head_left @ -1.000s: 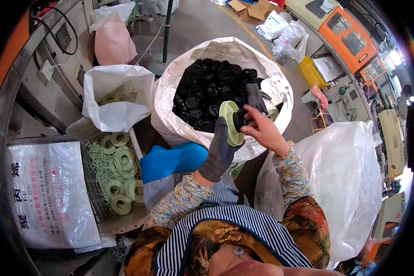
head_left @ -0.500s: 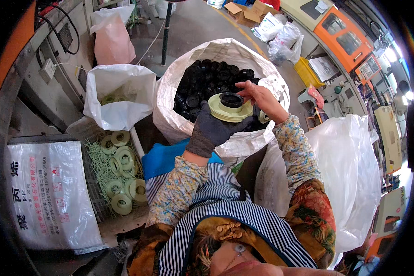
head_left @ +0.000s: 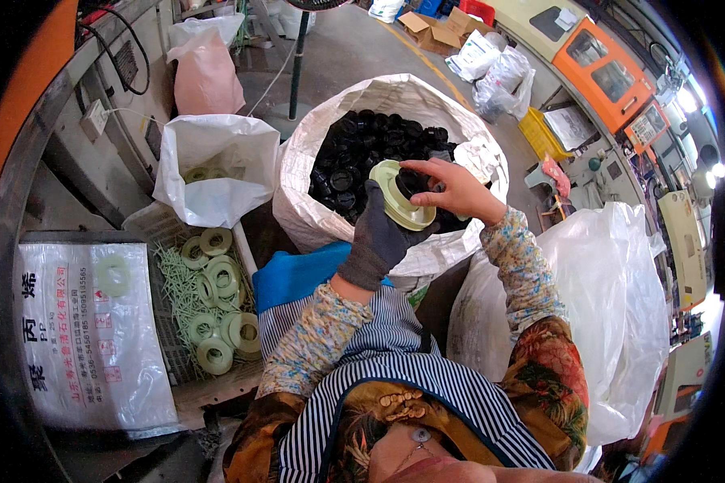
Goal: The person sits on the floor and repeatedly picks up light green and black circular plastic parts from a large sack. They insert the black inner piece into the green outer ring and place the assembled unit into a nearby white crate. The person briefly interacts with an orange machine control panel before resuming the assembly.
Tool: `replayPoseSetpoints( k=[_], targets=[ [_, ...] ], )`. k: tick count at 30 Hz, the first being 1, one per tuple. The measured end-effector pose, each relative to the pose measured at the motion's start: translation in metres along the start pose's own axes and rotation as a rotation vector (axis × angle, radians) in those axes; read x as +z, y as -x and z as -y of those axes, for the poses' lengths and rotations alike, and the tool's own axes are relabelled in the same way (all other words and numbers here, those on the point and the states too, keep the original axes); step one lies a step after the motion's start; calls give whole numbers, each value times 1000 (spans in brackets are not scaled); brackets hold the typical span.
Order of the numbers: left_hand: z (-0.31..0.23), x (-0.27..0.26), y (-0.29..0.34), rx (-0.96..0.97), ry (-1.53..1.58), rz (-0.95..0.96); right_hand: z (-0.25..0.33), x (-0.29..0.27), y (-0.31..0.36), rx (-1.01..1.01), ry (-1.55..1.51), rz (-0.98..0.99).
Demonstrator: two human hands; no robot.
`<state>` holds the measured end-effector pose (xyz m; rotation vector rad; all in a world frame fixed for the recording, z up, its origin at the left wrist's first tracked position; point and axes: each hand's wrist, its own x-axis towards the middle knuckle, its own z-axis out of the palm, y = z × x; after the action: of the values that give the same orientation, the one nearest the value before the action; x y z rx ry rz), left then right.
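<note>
My left hand [head_left: 372,245], in a dark grey glove, grips a pale green flanged plastic ring [head_left: 388,191] from below, tilted over the big white sack. A black plastic cap [head_left: 411,183] sits in the ring's middle, partly covered by fingers. My bare right hand [head_left: 459,189] has its fingers closed round that cap. Under both hands the white woven sack [head_left: 294,193] holds a heap of black plastic caps [head_left: 346,177].
Left of the sack stands a white bag [head_left: 209,193] with pale rings inside. A crate [head_left: 217,386] holds green rings and thin sticks. A printed plastic bag [head_left: 137,362] lies beside it, with one pale ring [head_left: 114,275] showing on it. A large clear bag [head_left: 604,298] stands right.
My right hand has moved from the cap's edge to close over it. The flanged ring has tipped from nearly level to steep. A pale ring now shows on the printed bag.
</note>
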<state>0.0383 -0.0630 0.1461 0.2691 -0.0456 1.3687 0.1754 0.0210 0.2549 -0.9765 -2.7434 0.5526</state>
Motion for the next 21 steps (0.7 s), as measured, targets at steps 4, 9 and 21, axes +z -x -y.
replayPoseSetpoints(
  k=[4, 9, 21],
  targets=[
    [23, -9, -2, 220, -354, -149, 7, 19, 1, 276, -9, -36],
    [34, -51, -5, 647, -1232, -162, -13, 34, 12, 489, -1164, 21],
    [36, -65, -36, 708, -2026, -22, -75, 80, 73, 479, -1723, -394]
  ],
)
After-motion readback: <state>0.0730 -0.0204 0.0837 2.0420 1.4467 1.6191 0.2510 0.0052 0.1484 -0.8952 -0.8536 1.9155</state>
